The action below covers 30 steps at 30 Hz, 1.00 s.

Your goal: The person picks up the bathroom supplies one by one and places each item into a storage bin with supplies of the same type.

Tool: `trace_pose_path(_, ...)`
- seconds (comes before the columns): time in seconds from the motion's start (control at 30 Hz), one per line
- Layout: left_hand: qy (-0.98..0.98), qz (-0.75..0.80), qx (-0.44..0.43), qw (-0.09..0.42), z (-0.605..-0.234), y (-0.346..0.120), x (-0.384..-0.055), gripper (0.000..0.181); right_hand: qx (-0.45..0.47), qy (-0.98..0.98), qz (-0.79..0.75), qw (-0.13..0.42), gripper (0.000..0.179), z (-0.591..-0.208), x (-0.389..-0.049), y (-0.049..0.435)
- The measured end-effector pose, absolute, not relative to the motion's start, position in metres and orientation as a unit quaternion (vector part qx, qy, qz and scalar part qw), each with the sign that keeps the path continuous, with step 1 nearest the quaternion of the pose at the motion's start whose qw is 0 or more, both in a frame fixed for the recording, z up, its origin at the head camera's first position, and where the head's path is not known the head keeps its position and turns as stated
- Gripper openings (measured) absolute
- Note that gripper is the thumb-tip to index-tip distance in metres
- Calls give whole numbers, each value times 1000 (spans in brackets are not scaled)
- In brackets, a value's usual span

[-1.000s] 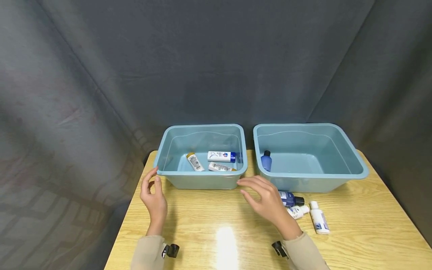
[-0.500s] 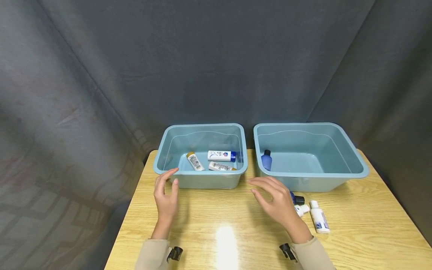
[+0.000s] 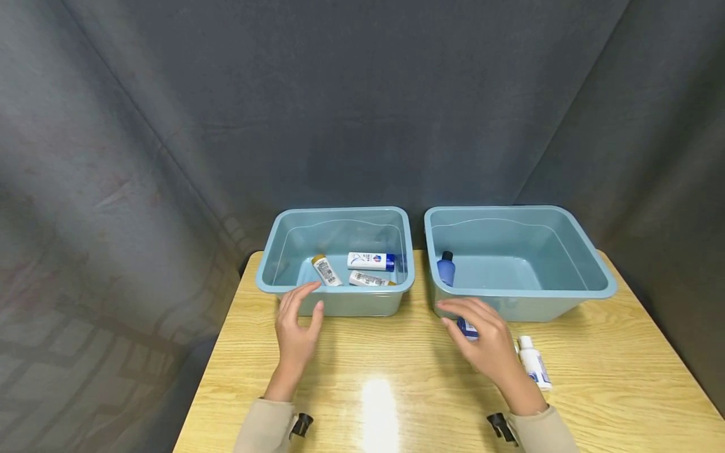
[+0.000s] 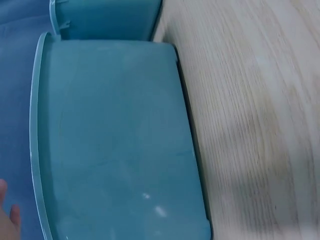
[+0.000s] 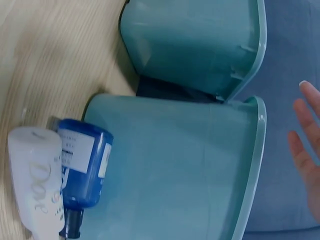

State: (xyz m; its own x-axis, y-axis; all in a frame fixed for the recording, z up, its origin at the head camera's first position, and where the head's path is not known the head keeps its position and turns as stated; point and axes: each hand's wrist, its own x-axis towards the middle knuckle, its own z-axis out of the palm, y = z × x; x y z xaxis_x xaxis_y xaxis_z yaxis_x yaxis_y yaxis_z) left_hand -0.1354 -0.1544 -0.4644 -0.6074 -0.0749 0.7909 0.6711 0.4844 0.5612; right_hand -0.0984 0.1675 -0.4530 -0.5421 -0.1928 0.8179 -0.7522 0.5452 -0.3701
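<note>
My left hand (image 3: 297, 333) hovers before the front wall of the left blue tub (image 3: 334, 304), fingers loosely bent, holding nothing. In that tub lie a white bottle with a blue cap (image 3: 368, 261) and two white bottles with yellow caps, one slanted (image 3: 326, 271), one along the front (image 3: 369, 279). My right hand (image 3: 484, 340), also holding nothing, is in front of the right blue tub (image 3: 527, 308). It partly covers a dark blue bottle (image 3: 467, 328) on the table. The right wrist view shows this blue bottle (image 5: 82, 155) beside a white Dove bottle (image 5: 37, 175).
Another white bottle (image 3: 535, 363) lies on the wooden table (image 3: 623, 377), right of my right hand. A blue bottle with a black cap (image 3: 446, 270) leans inside the right tub's left end. A narrow gap separates the tubs. Grey curtain (image 3: 362, 113) hangs behind.
Both hands have moved to the right along the tubs' fronts. My right hand now hides most of the white Dove bottle. Bottles and tubs stay where they were.
</note>
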Motion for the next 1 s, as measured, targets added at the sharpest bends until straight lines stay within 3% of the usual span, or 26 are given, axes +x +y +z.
trace_pose_path(0.37, -785, -437, -236, 371, -462, -132, -140, 33, 265, -807, 390, 354, 40, -449, -90, 191)
trace_pose_path(1.0, -816, -403, -286, 301, -461, -84, -144, 37, 234, -787, 414, 392, 41, -452, -81, 224)
